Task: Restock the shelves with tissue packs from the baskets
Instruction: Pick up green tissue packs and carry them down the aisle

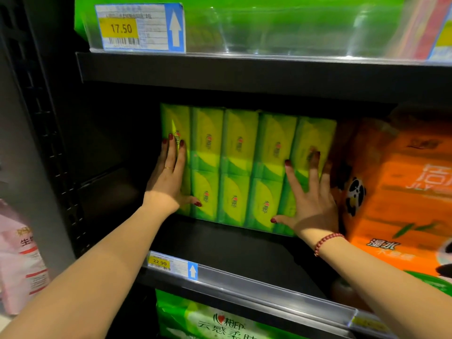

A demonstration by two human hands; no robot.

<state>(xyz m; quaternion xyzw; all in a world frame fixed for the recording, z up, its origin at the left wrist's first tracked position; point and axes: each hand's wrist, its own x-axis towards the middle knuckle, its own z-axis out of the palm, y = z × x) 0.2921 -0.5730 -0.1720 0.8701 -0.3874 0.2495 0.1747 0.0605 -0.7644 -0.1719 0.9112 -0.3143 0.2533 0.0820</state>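
One black metal shelf [232,243]: middle tier of the bay. Bare deck shows in front of the stock, and a dark gap lies open to its left.
Orange film-wrapped tissue bundle with panda print [396,192]: stands at the right of the same tier and serves as the stop for the green pack.
Green and yellow film-wrapped tissue multipack [239,167]: on the shelf, upright, face outward, set back from the front lip. Its right end is just beside the orange bundle; whether they touch cannot be told.
Right hand [313,206]: released and flat, fingers spread straight on the pack's right column. Fingertips are blurred.
Left hand [168,182]: released and flat, fingers straight on the pack's left column, thumb low on the face.
Step judged: seating and squaring the pack.
Recommended: press evenly with both palms so neither end swings. Close it against the orange bundle, keeping the left gap whole for further packs. Go gently, as soft film likely dents.
Yellow price tag on the rail [160,263]: reads 22.90; align the stock above it.
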